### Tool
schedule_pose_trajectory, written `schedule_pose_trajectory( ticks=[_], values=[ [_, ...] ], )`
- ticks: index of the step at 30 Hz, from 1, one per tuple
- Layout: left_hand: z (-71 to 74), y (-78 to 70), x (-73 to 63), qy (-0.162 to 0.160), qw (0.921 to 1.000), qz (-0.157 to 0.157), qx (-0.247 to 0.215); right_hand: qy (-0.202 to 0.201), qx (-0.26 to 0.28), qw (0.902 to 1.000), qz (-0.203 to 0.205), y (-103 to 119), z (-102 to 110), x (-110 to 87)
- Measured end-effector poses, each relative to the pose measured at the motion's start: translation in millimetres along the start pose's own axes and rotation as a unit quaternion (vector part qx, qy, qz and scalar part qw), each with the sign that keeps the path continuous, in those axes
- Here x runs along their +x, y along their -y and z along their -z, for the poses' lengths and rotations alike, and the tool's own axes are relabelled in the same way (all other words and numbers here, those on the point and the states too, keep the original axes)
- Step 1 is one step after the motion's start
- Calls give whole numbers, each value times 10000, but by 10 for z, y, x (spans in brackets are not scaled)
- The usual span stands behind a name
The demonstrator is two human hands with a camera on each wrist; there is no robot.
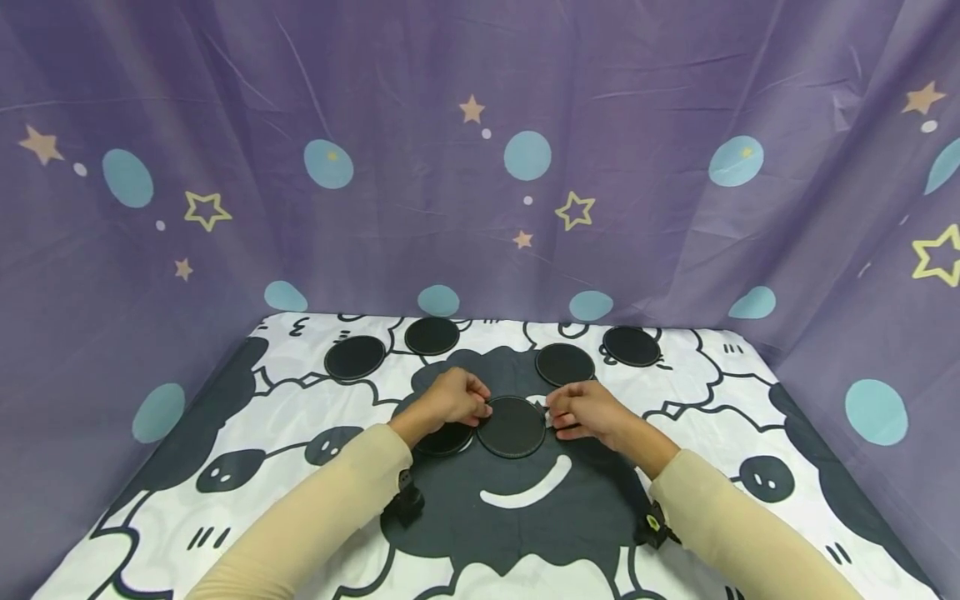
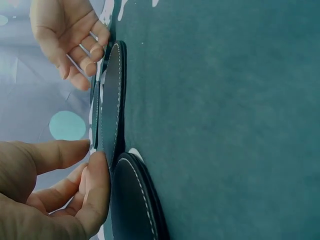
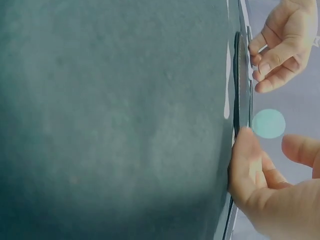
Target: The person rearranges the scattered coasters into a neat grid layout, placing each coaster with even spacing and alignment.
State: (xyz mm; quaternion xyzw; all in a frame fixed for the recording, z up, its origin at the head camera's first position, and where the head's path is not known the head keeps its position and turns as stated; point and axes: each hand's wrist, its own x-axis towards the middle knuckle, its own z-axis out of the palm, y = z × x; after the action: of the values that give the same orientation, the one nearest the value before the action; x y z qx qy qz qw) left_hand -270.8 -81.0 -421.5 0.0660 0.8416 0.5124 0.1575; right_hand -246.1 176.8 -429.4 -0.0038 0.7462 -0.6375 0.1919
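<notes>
A round black coaster (image 1: 512, 427) with a stitched rim lies on the dark sheep face of the cloth, between the two hands. My left hand (image 1: 456, 398) is at its left edge, fingertips right at the rim; in the left wrist view the thumb and index finger (image 2: 100, 175) are near each other with a gap between. Partly under that hand in the head view lies a second black coaster (image 1: 445, 439). At the right edge is my right hand (image 1: 587, 410), its fingertips close to the rim and, in the right wrist view, its thumb (image 3: 300, 149) lifted away from the fingers.
Behind the hands lie more black coasters: two at the back left (image 1: 356, 358) (image 1: 432, 336) and two at the back right (image 1: 566, 364) (image 1: 632, 346). The sheep-print cloth (image 1: 300, 517) covers the table. A purple curtain (image 1: 420, 225) surrounds its back and sides.
</notes>
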Motion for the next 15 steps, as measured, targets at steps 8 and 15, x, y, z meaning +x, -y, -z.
schedule_pose_trajectory(
  ticks=[8,15],
  values=[
    [-73,-70,103,-58,9999,-70,-92,-417,-102,9989,166,18,139,33],
    [-162,-139,228,-113,9990,-79,-429,-891,-286,9951,327,39,274,83]
  ],
)
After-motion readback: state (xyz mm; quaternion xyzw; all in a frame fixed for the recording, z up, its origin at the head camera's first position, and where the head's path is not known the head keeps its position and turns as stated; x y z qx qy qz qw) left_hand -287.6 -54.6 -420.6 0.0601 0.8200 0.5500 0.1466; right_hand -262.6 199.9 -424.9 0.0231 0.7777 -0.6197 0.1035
